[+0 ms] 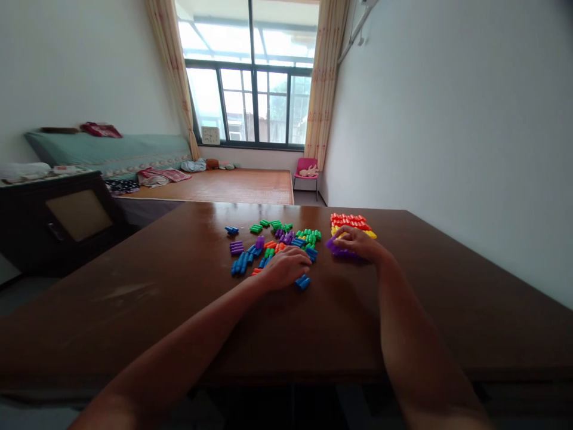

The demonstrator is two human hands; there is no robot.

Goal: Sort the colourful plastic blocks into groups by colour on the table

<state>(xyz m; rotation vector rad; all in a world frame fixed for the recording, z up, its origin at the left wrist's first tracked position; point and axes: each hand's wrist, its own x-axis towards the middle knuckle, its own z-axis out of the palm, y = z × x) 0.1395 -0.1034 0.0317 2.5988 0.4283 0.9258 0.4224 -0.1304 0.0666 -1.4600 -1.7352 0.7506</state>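
Small ribbed plastic building pieces lie in a loose, mixed-colour pile on the brown table (134, 334). My left hand (286, 269) is low over the near right side of this pile, fingers slightly bent and apart; what lies beneath the palm is hidden. Close to its fingertips is a blue piece (312, 255), and another blue piece (303, 282) sits just in front. To the right, my right hand (356, 242) has its fingers closed on a purple piece (339, 248) in a purple row. Beyond that hand are yellow pieces (372, 235) and rows of red pieces (349, 220).
Green pieces (308, 235) lie in the far part of the pile, purple pieces (237, 248) at its left. A lone blue piece (231, 230) is farther left. Past the table stand a bed (242, 182), a pink chair (307, 165) and a dark cabinet (58, 209); a white wall (456, 131) runs along the right.
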